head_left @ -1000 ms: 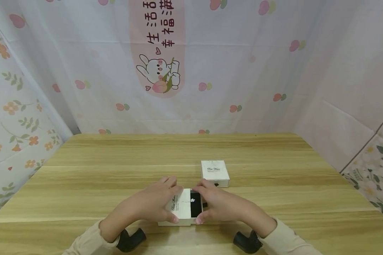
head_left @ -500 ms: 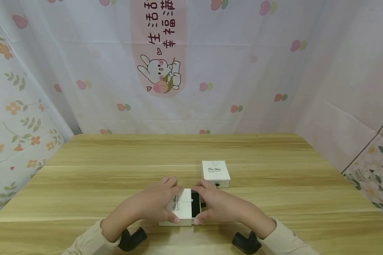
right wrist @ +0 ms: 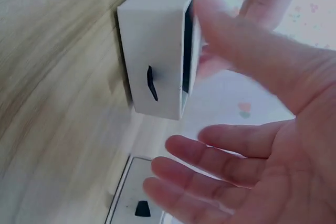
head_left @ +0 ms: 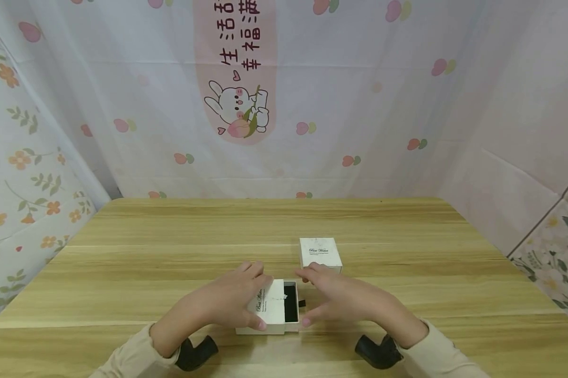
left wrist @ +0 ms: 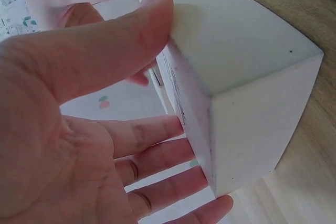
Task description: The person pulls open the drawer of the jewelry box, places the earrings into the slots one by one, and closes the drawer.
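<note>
A white jewelry gift box (head_left: 274,312) with black lettering lies on the table, its drawer (head_left: 291,327) partly out on the right. Black padding (head_left: 290,305) lines the drawer, and a small shiny silver piece (head_left: 285,297) shows at the sleeve's edge. My left hand (head_left: 229,296) holds the sleeve, thumb on the near side and fingertips along the far edge. To the right of the drawer, my right hand (head_left: 345,299) is spread and holds nothing. The right wrist view shows the drawer front (right wrist: 152,61) with its black pull tab (right wrist: 152,83), apart from the fingers.
A second white box (head_left: 319,252) with similar lettering sits farther back, just beyond my right fingers; its dark tab (right wrist: 143,209) shows in the right wrist view. The wooden table (head_left: 170,231) ends at a printed curtain (head_left: 340,105).
The drawer has slid slightly into the sleeve. My right hand has let go of it and moved off to the right. My left hand stays on the sleeve.
</note>
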`<action>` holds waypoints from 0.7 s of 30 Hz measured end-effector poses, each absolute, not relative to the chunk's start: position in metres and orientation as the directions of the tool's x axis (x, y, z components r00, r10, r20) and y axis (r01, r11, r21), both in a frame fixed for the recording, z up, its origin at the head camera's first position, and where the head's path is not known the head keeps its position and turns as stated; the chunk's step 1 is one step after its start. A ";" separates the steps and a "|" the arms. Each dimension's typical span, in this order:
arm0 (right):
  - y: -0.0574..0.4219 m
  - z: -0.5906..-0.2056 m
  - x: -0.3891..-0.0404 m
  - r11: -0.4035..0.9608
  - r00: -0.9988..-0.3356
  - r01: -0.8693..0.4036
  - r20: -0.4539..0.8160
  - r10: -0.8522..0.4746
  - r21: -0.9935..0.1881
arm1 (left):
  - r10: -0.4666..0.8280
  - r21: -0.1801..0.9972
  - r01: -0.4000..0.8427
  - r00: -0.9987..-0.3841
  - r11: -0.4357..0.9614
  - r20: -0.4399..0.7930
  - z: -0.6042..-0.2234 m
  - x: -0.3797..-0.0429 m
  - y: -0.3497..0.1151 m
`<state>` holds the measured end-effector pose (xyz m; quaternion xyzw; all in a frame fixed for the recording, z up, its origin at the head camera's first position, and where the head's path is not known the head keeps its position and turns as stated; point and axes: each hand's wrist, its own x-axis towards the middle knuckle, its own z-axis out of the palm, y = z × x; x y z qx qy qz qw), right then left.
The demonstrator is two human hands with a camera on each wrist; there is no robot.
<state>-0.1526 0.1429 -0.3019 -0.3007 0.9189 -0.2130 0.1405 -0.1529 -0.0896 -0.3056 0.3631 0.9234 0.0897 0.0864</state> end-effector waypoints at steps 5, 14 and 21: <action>0.143 -0.304 -0.155 0.737 -0.780 -0.539 -0.091 -0.620 -0.408 | 0.684 0.238 0.650 -0.723 0.722 -0.100 -0.305 -0.152 -0.090; 0.137 -0.318 -0.155 0.702 -0.771 -0.588 0.014 -0.637 -0.402 | 0.688 0.225 0.658 -0.719 0.719 -0.099 -0.306 -0.153 -0.090; 0.129 -0.322 -0.154 0.753 -0.816 -0.517 -0.032 -0.577 -0.407 | 0.691 0.235 0.659 -0.717 0.714 -0.089 -0.306 -0.152 -0.090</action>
